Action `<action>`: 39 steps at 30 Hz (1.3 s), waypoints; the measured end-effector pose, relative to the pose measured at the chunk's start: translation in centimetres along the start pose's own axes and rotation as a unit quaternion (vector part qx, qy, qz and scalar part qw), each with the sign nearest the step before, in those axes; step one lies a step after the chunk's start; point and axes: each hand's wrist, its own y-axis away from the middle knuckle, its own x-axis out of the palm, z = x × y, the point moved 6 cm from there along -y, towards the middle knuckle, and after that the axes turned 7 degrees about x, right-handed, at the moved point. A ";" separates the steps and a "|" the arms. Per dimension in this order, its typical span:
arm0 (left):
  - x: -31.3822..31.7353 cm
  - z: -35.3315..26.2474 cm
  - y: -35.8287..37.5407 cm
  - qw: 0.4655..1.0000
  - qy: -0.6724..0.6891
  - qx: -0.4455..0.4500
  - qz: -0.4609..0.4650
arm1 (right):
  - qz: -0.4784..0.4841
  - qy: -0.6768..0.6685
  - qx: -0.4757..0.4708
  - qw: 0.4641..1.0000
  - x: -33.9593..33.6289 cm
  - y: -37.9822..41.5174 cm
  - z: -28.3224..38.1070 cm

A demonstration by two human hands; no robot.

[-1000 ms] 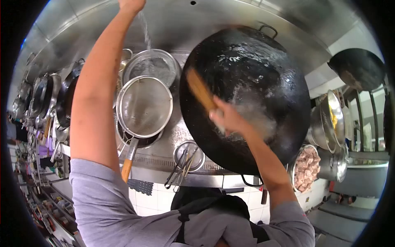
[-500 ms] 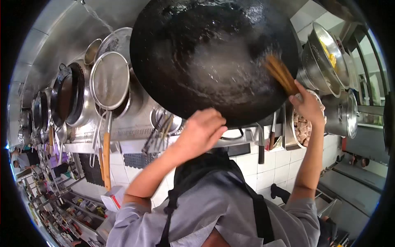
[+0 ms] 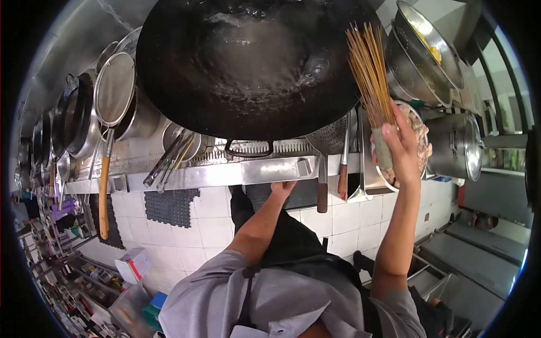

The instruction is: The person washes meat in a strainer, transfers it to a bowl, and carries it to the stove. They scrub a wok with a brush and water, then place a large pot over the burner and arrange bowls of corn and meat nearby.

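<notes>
Bamboo brush beside wok, ladles below

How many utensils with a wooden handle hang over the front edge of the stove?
3: a strainer at the left with a long handle, and a perforated ladle and another utensil side by side at the right. More may be hidden.

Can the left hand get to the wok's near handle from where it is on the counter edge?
Probably yes. The left hand rests on the steel ledge just below the wok's near handle, with nothing visible between them; the right hand holds the bamboo brush.
</notes>
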 end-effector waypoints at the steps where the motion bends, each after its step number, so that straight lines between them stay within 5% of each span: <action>1: -0.6 1.4 -2.2 0.990 -0.052 0.121 0.060 | 0.007 0.018 -0.009 1.000 -0.7 0.3 -0.5; 3: -0.7 2.6 -2.7 0.995 -0.024 0.090 0.024 | 0.018 -0.011 0.014 1.000 -0.9 2.0 0.0; 5: 0.9 3.2 -0.3 0.957 0.133 -0.211 -0.146 | 0.034 -0.031 0.021 0.999 -1.3 2.7 0.1; 9: 2.6 3.5 -1.2 0.953 0.291 -0.074 -0.031 | 0.008 0.005 -0.006 1.000 -2.7 2.9 -1.0; 13: 4.1 1.8 1.1 0.965 0.231 -0.029 -0.123 | 0.031 -0.024 0.065 0.997 -3.0 3.9 -1.6; 14: 4.7 1.3 1.1 0.962 0.264 0.012 -0.064 | 0.037 -0.007 0.044 0.998 -3.4 3.6 -2.0; 18: 1.6 4.2 -1.4 0.937 0.306 0.083 -0.145 | 0.058 0.113 -0.054 0.990 -1.9 2.7 0.7; 21: 3.1 6.1 -0.8 0.928 0.327 -0.096 -0.150 | 0.085 0.227 -0.113 0.964 1.2 1.6 3.1; 27: 2.5 7.7 -2.6 0.951 0.306 -0.023 -0.026 | 0.304 0.365 -0.257 0.842 15.2 -0.6 9.5; 30: 0.7 7.4 1.9 0.969 0.010 -0.240 -0.049 | 0.367 0.509 -0.195 0.754 20.3 -9.3 2.8; 31: 0.3 4.4 2.9 0.958 -0.232 -0.155 0.058 | 0.262 0.616 -0.100 0.736 20.9 -10.1 5.0; 32: 0.7 1.2 4.1 0.874 -0.456 -0.055 0.157 | 0.280 0.583 -0.109 0.755 21.1 -10.4 6.3; 34: 1.4 -5.1 8.2 0.661 -0.693 0.064 0.282 | 0.374 0.507 -0.141 0.764 21.5 -10.3 7.6; 35: 1.6 -8.2 11.1 0.592 -0.734 0.077 0.323 | 0.440 0.444 -0.244 0.742 23.0 -10.5 7.0; 37: 3.0 -16.0 17.9 0.598 -0.759 0.010 0.257 | 0.501 0.377 -0.307 0.716 29.0 -15.1 4.0; 39: 8.7 -23.9 23.5 0.567 -0.782 0.046 0.254 | 0.395 0.318 -0.157 0.848 36.2 -23.1 4.6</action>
